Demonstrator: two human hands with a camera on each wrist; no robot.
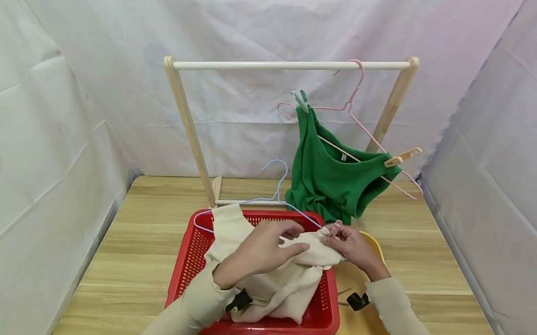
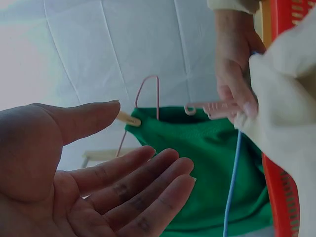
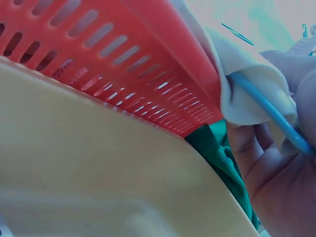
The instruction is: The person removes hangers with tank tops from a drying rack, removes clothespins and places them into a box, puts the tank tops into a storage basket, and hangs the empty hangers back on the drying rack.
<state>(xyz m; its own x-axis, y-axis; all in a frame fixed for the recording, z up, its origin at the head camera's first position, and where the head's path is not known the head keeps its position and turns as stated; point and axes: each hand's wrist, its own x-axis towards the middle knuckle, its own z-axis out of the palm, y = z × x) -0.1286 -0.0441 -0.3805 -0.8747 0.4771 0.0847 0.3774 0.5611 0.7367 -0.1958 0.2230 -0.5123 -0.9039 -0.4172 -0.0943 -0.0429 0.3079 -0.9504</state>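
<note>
Head view: cream shirt (image 1: 284,290) lies over the red basket (image 1: 284,333) with the blue hanger (image 1: 277,195); right hand (image 1: 356,250) pinches its far right corner with the pink clip (image 1: 335,229), left hand (image 1: 262,247) is over it, thumb apart from fingers, gripping nothing. Shirt looks light, soft, limp; probably best held at that corner, where the hanger stiffens it. Wood-grain table (image 1: 133,262) underneath, white cloth walls (image 1: 242,23) left, right and far.

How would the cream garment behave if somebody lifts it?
The cream garment is probably floppy, since its lower part lies in loose folds in the red basket. That part would likely sag, though the blue hanger running into the cloth at the right hand may keep the top edge stiffer.
</note>
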